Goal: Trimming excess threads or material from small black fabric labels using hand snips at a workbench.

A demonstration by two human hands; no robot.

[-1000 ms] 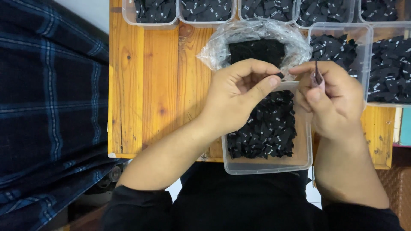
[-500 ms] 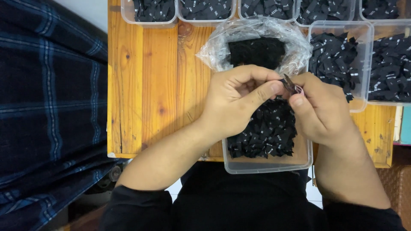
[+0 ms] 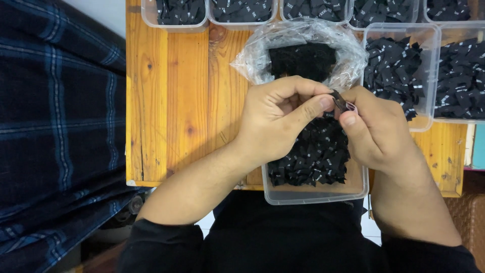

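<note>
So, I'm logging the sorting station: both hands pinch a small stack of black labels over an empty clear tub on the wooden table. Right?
Not quite. In the head view the tub is not empty: it holds a heap of black labels. The rest stands: both hands, left and right, pinch a small stack over it on the wooden table.

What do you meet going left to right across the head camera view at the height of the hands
Dark blue plaid cloth → bare wooden tabletop → left hand → small black label pinched between both hands' fingers → right hand → clear tub of black labels → second such tub at the right edge.
</note>
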